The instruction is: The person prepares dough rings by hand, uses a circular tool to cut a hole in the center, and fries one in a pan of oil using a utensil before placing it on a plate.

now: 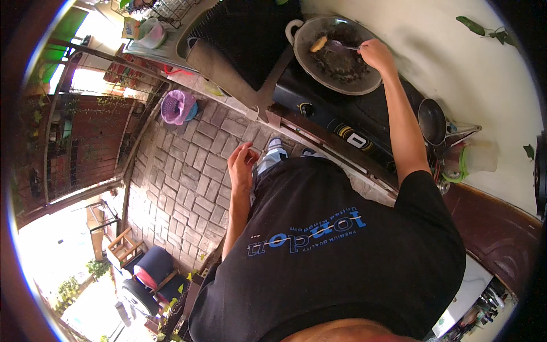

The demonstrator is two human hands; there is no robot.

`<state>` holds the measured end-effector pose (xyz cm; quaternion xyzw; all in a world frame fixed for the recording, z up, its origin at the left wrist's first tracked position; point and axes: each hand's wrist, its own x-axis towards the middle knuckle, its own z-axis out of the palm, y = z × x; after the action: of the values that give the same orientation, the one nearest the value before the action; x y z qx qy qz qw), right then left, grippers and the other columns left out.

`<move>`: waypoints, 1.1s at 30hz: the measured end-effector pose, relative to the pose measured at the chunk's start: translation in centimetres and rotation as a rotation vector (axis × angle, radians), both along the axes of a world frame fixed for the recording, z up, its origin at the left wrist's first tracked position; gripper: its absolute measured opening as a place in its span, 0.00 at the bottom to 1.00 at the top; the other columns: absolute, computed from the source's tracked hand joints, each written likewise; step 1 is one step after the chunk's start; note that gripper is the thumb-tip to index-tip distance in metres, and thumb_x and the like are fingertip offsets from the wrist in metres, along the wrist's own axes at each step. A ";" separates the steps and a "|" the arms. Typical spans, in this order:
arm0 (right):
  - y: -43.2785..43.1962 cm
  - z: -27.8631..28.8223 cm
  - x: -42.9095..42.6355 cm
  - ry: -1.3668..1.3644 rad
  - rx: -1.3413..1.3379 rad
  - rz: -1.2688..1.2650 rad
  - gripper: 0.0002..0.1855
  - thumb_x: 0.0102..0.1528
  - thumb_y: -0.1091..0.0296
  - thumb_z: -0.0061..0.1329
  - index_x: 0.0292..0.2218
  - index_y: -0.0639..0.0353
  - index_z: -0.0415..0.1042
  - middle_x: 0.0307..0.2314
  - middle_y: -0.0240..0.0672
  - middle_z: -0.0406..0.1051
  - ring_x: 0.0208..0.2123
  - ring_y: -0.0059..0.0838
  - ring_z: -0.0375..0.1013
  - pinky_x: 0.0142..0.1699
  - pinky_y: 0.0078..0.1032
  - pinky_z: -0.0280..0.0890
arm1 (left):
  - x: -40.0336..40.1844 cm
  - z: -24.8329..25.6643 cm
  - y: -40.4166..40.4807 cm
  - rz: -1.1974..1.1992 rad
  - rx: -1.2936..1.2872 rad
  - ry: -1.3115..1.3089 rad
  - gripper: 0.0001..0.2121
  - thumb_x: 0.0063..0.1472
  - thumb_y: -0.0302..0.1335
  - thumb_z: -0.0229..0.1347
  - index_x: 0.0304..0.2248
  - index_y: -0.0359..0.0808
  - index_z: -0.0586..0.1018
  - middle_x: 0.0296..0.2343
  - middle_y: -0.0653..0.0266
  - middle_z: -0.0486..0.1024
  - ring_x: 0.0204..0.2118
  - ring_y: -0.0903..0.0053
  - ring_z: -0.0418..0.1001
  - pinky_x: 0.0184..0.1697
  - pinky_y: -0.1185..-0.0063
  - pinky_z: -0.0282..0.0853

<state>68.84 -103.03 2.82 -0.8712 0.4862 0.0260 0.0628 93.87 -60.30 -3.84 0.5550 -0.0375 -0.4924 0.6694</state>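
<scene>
At the upper right my right hand (376, 54) grips the handle of a spatula (335, 45), whose head is down inside a large metal wok (312, 70). Touching or very near the spatula's tip is a yellowish piece of food (318, 44), on the wok's left side. Dark residue or oil covers the bottom of the wok. The wok rests on a black gas stove (295, 92) with a control knob on its front. My left hand (242, 162) hangs over the paved floor beside my body, fingers slightly curled, and holds nothing.
Right of the stove are a small black pan (431, 122) and a green-rimmed clear container (478, 158). A dark ribbed mat (252, 38) lies left of the wok, with a bowl (151, 33) on the counter beyond. A basket lined with a purple bag (177, 107) stands on the brick floor.
</scene>
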 end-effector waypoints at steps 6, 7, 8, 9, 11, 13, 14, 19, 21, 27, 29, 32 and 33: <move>-2.1 -3.8 1.6 -0.087 -0.064 -0.089 0.13 0.52 0.67 0.42 0.30 0.63 0.78 0.31 0.45 0.77 0.36 0.48 0.76 0.41 0.43 0.70 | 0.0 0.0 -0.1 -0.022 -0.030 0.006 0.13 0.64 0.30 0.49 0.40 0.27 0.75 0.23 0.67 0.71 0.29 0.80 0.70 0.36 0.81 0.67; -0.4 -2.1 2.8 -0.157 -0.034 -0.119 0.13 0.53 0.66 0.43 0.31 0.62 0.78 0.31 0.47 0.76 0.36 0.49 0.75 0.41 0.43 0.70 | 0.0 0.0 0.3 -0.018 -0.034 -0.001 0.13 0.64 0.30 0.49 0.40 0.27 0.75 0.23 0.67 0.71 0.29 0.80 0.70 0.36 0.81 0.67; 0.5 -1.0 3.2 -0.226 -0.007 -0.160 0.13 0.53 0.65 0.43 0.31 0.61 0.78 0.31 0.48 0.76 0.36 0.49 0.75 0.41 0.42 0.71 | -0.1 0.0 0.3 -0.024 -0.043 -0.007 0.13 0.65 0.30 0.49 0.40 0.27 0.75 0.23 0.67 0.71 0.29 0.80 0.70 0.36 0.81 0.67; 0.4 -1.0 3.1 -0.227 -0.010 -0.160 0.13 0.53 0.65 0.43 0.31 0.61 0.78 0.31 0.48 0.76 0.36 0.49 0.75 0.41 0.42 0.71 | -0.1 0.0 0.3 -0.024 -0.045 -0.007 0.13 0.65 0.30 0.49 0.40 0.27 0.75 0.23 0.67 0.71 0.29 0.80 0.70 0.36 0.81 0.67; 0.2 -1.0 2.9 -0.215 -0.062 -0.193 0.12 0.53 0.66 0.44 0.31 0.60 0.78 0.31 0.49 0.76 0.35 0.50 0.76 0.41 0.43 0.71 | -0.1 0.0 0.2 -0.025 -0.038 0.000 0.13 0.65 0.30 0.49 0.40 0.27 0.75 0.23 0.66 0.71 0.29 0.80 0.70 0.36 0.81 0.67; 0.8 -0.7 2.9 -0.199 -0.068 -0.189 0.11 0.52 0.67 0.45 0.32 0.60 0.78 0.31 0.50 0.76 0.35 0.50 0.76 0.41 0.43 0.71 | 0.0 -0.4 0.7 -0.039 -0.033 0.000 0.13 0.64 0.30 0.49 0.41 0.28 0.75 0.24 0.67 0.71 0.29 0.80 0.70 0.37 0.79 0.67; 1.0 -0.6 2.9 -0.184 -0.077 -0.186 0.11 0.52 0.67 0.46 0.32 0.61 0.77 0.31 0.50 0.76 0.35 0.50 0.76 0.40 0.43 0.71 | 0.1 -0.6 0.9 -0.056 -0.032 -0.001 0.14 0.63 0.31 0.50 0.42 0.29 0.74 0.24 0.69 0.71 0.30 0.79 0.71 0.38 0.76 0.67; 1.3 -1.2 1.0 -0.020 -0.161 -0.124 0.10 0.52 0.69 0.46 0.32 0.63 0.76 0.30 0.52 0.75 0.35 0.50 0.75 0.39 0.44 0.71 | 0.3 -1.4 1.2 -0.075 -0.064 0.008 0.14 0.63 0.31 0.50 0.42 0.28 0.74 0.24 0.68 0.71 0.30 0.78 0.71 0.38 0.76 0.66; 1.6 -1.2 0.2 -0.013 -0.176 -0.114 0.09 0.51 0.69 0.46 0.32 0.64 0.75 0.29 0.52 0.75 0.35 0.50 0.75 0.39 0.45 0.71 | 0.4 -1.4 1.1 -0.074 -0.069 0.014 0.14 0.63 0.31 0.50 0.42 0.28 0.74 0.24 0.68 0.71 0.30 0.77 0.71 0.37 0.76 0.66; 2.2 -1.2 -1.1 -0.052 -0.232 -0.083 0.09 0.51 0.69 0.45 0.31 0.60 0.76 0.27 0.49 0.74 0.33 0.50 0.75 0.37 0.46 0.70 | 0.2 -1.0 0.3 -0.111 -0.034 0.003 0.14 0.63 0.31 0.50 0.43 0.28 0.73 0.24 0.67 0.71 0.31 0.77 0.71 0.38 0.76 0.66; 3.4 0.0 0.0 -0.013 -0.208 -0.078 0.09 0.51 0.69 0.45 0.31 0.58 0.76 0.28 0.48 0.74 0.33 0.49 0.75 0.36 0.45 0.69 | 0.2 -0.8 0.3 -0.108 -0.027 -0.005 0.15 0.64 0.32 0.50 0.43 0.28 0.73 0.24 0.66 0.71 0.31 0.77 0.71 0.38 0.75 0.67; 2.7 -1.0 0.0 -0.034 -0.318 -0.008 0.08 0.50 0.69 0.45 0.31 0.58 0.76 0.28 0.48 0.74 0.32 0.48 0.75 0.36 0.45 0.70 | 0.4 -1.3 0.0 -0.123 -0.037 0.012 0.15 0.64 0.32 0.50 0.43 0.28 0.73 0.25 0.66 0.72 0.31 0.77 0.71 0.38 0.75 0.67; 2.8 -1.1 0.3 -0.033 -0.316 -0.009 0.08 0.50 0.69 0.45 0.31 0.58 0.76 0.28 0.48 0.74 0.32 0.48 0.75 0.36 0.45 0.70 | 0.4 -1.3 0.0 -0.124 -0.036 0.013 0.15 0.64 0.32 0.50 0.43 0.28 0.73 0.25 0.66 0.72 0.31 0.77 0.71 0.38 0.75 0.67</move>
<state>69.12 -100.28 1.77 -0.8684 0.4869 -0.0656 -0.0671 94.29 -60.34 -5.17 0.5361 -0.0763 -0.5360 0.6477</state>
